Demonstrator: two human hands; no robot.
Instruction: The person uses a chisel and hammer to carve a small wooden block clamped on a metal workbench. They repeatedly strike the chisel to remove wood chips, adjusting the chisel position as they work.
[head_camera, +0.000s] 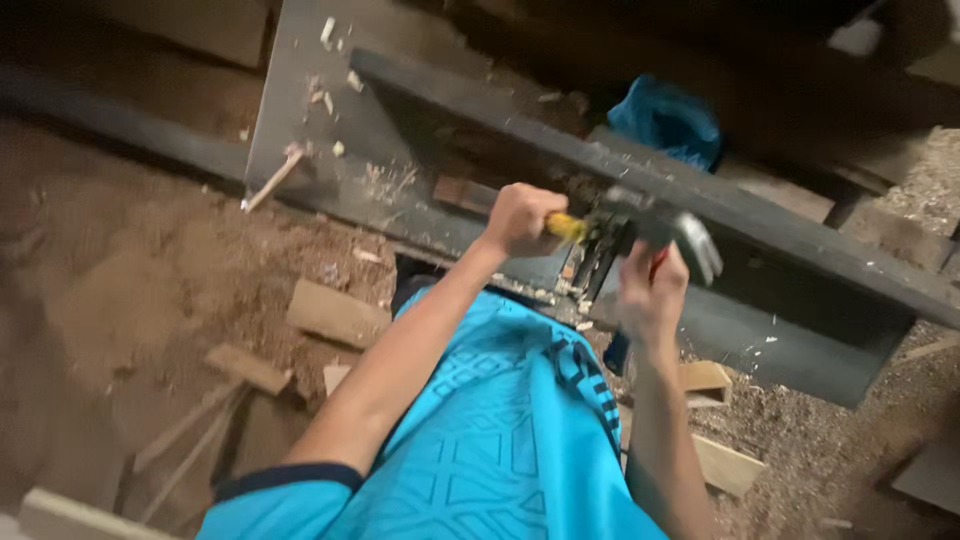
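Left hand (520, 220): clenched round the yellow handle (566, 227) of a tool, held over the grey tabletop (300, 110). Right hand (650, 290): closed on a red-handled hammer (690, 240), its metal head raised just above the fingers; motion blur hides finer detail. Dark beam (800, 240): runs slantwise behind both hands. Blue cloth (665, 120): lies beyond the beam. Wood offcuts (335, 312): scattered on the sawdust-covered floor (120, 290). Turquoise shirt (480, 440): worn by the person.

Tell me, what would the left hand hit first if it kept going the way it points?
Likely the dark metal hammer head beyond the left hand, which grips its yellow handle; depth is blurred.
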